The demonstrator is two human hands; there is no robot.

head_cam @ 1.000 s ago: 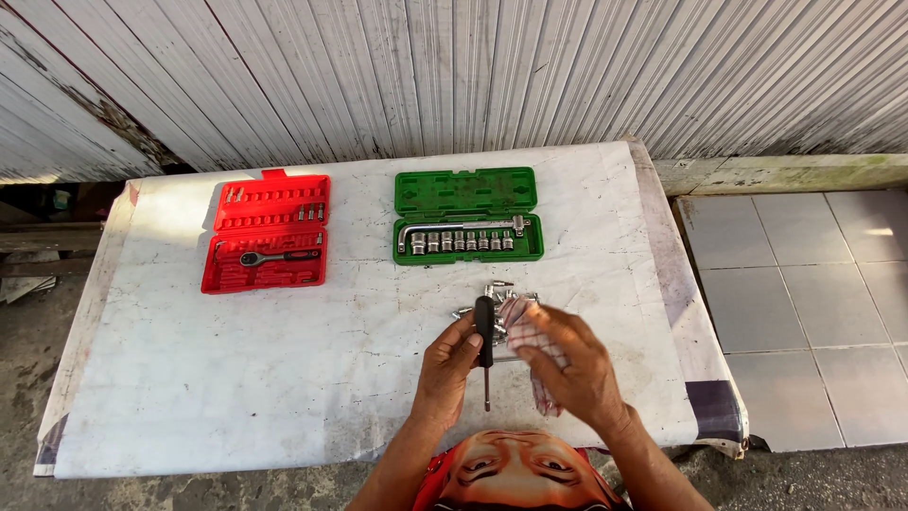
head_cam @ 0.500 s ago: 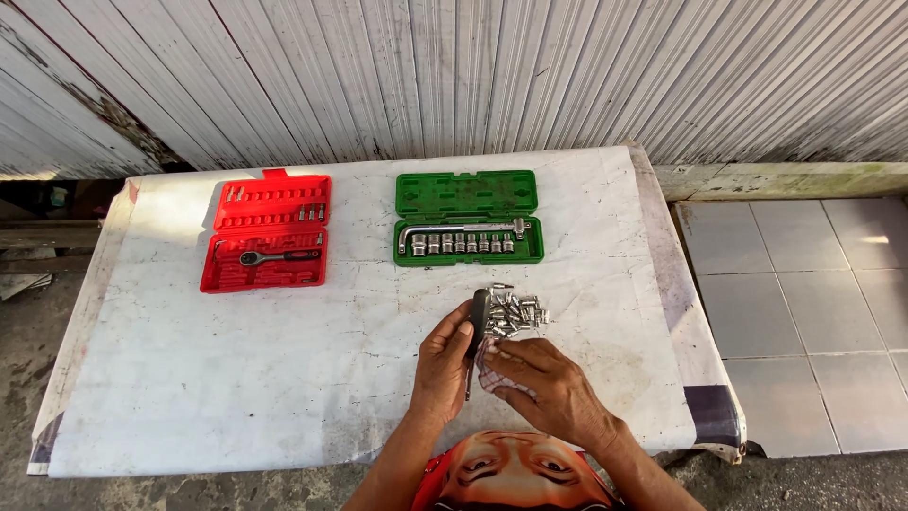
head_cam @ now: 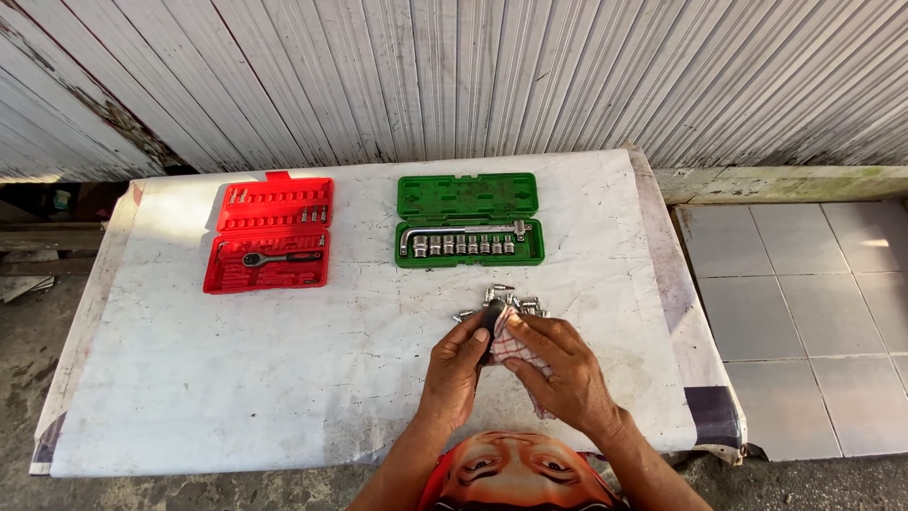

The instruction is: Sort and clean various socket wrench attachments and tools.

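Black-handled driver [head_cam: 488, 320] pinched between left fingers [head_cam: 470, 338] and checked cloth [head_cam: 515, 341].

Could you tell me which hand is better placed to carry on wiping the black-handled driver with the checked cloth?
The right hand, probably: it already has the checked cloth pressed against the black-handled driver, while the left hand grips the tool and steadies it.

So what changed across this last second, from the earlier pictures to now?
The left hand keeps its hold on the black-handled screwdriver, whose shaft, plain a second ago, is now hidden. The right hand has worked the red-and-white checked cloth back up against the handle. The pile of small silver sockets, the red plastic tool case and the green plastic socket case stayed where they were.
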